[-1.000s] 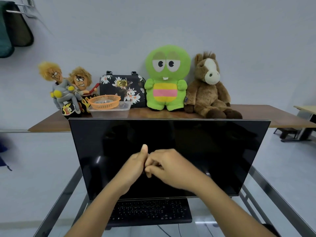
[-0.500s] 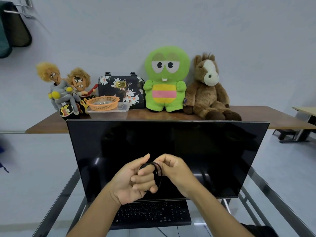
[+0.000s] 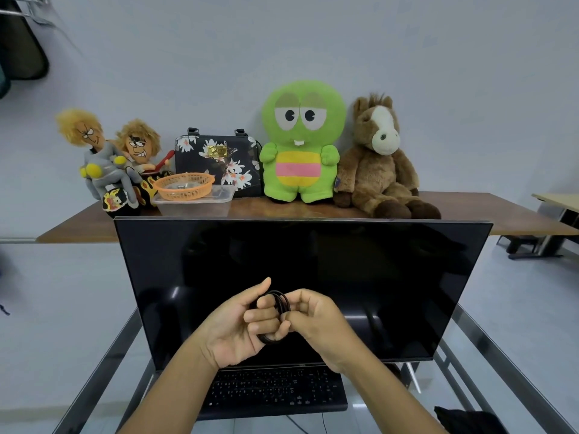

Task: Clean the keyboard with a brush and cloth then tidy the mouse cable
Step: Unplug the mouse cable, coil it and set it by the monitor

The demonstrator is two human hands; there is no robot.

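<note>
In the middle of the frame, our left hand (image 3: 238,327) has its grip curled through the black loops of the mouse cable (image 3: 279,314). Just right, our right hand (image 3: 316,321) pinches the same loops. If we let go, the coil could spring apart. The mouse is out of sight, and the keyboard (image 3: 275,391) below is partly hidden.

The thin black cable (image 3: 279,303) is wound into small loops, held up above the black keyboard (image 3: 275,391).
</note>
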